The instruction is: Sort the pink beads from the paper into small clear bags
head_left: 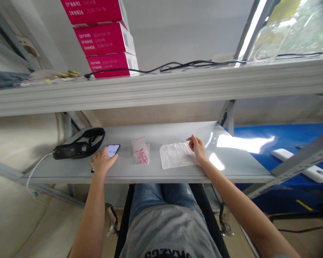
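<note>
My left hand [100,160] is closed over a smartphone [112,151] on the table, thumb along its right side. The upper part of its lit screen shows past my fingers. My right hand [196,146] is at the right end of a flat, crumpled white sheet or pouch [176,156]. Its fingers are loosely bent and apart, with nothing visible in them; whether they touch the white piece I cannot tell. Between my hands lie small clear zip bags [140,150] with pink beads [142,157] inside.
A black headset [79,146] with a white cable lies at the table's left end. Above the table runs a shelf [161,89] carrying stacked pink boxes [107,39] and a black cable [177,66]. Right of the metal post, a white device [303,165] rests on a blue surface [258,143].
</note>
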{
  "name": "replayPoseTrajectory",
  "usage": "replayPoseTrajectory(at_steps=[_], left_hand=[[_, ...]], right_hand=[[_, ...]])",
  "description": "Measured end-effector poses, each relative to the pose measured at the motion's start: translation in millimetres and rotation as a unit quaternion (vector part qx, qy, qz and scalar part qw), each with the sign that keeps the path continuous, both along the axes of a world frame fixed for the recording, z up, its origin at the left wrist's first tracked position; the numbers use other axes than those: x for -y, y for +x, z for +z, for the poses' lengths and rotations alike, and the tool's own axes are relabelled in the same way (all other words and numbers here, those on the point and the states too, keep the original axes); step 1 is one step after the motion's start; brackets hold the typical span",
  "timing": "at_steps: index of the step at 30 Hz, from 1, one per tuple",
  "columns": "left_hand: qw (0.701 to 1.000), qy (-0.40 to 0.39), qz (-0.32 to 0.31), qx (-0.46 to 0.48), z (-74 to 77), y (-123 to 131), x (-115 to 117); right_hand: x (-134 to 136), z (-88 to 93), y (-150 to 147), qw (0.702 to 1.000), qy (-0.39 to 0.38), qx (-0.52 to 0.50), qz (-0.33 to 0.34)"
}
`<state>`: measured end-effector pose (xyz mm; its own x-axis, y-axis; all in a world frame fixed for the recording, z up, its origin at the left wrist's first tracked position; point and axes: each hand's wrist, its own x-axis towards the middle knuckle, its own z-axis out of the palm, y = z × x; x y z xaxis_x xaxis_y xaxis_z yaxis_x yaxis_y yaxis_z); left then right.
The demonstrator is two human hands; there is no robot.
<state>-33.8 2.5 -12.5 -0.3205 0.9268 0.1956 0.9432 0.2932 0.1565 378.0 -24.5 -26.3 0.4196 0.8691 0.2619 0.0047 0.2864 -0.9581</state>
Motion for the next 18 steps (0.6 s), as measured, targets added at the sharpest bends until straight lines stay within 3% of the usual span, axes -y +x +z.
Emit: replayPoseTrajectory(at_steps=[5, 9, 13, 18], left_hand=[[1.000, 0.014, 0.005, -0.005, -2.5, 8.2, -0.5], [0.986, 0.148, -0.074, 0.001, -2.6, 26.2, -10.3], [0.933, 0.248, -0.157, 0.209, -7.1, 50.2, -38.8], [0.860, 0.305, -0.140, 0.383, -23.0, 73.7, -66.9]], right_hand=[[-0.2, -0.3, -0.1, 1.000, -0.003, 0.006, -0.002], [-0.1, 0.1, -0.3, 1.000, 0.000, -0.003, 0.002], [-0.3, 0.1, 0.0, 1.000, 0.002, -0.005, 0.003], [0.4, 0.7, 0.3, 1.000, -0.002, -0.003, -0.001]])
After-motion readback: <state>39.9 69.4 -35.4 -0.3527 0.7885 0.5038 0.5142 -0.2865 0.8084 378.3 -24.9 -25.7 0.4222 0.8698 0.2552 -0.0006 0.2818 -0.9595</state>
